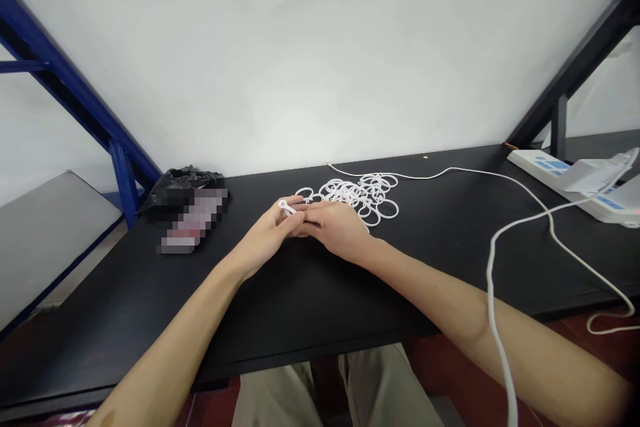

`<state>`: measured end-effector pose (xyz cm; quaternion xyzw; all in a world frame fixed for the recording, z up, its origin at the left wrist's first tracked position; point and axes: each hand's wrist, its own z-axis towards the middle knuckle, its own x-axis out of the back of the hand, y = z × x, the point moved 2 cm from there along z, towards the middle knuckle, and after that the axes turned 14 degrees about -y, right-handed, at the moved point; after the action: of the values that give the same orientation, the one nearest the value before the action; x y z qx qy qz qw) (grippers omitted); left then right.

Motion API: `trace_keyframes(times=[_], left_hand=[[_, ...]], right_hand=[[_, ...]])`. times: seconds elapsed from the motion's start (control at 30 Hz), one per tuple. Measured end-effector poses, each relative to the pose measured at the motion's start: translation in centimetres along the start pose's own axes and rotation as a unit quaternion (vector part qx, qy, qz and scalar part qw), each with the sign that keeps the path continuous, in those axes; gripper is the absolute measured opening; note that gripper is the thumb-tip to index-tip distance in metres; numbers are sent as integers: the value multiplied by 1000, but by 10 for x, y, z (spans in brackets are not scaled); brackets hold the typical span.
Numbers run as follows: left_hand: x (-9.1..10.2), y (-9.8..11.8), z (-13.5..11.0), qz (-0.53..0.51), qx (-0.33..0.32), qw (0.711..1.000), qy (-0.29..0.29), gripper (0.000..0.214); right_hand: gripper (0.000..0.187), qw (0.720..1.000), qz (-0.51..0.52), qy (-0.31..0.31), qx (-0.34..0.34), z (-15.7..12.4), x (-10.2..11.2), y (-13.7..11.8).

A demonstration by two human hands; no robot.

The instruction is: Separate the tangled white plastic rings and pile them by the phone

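Note:
My left hand (273,230) and my right hand (343,227) meet over the black table, their fingers closed together. Between the left thumb and fingers is a small white piece with a round looped end (286,207); it looks like a white ring seen partly edge-on. My right fingertips press against the left ones, and what they grip there is hidden. Just beyond the hands lies a loose pile of thin white rings (350,193), some overlapping. One single ring (304,193) sits at the pile's left side, close to my left fingers.
A crumpled black plastic bag (187,180) and a blurred pinkish item (195,220) lie on the table's left. At right stands a white device with blue panels (550,167). A white cable (493,267) hangs across my right forearm. Blue (65,87) and black braces frame the sides.

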<state>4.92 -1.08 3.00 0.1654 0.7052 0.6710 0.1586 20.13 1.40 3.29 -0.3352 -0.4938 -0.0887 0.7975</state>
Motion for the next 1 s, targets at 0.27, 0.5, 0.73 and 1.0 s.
trace_keyframes(times=[0.27,0.5,0.73,1.0], left_hand=[[16,-1,1,268,-48,959,86,59],[9,0,-1,399,-81,913,28,64],[8,5,-1,381,-121,914,67,43],[10,7,-2,431,-95,895,62,40]], right_hand=[[33,996,19,53,-72,-2,4,-7],[15,998,50,18,-15,-1,4,-10],[9,988,117,78,-62,1,6,0],[13,985,130,74,-81,0,8,3]])
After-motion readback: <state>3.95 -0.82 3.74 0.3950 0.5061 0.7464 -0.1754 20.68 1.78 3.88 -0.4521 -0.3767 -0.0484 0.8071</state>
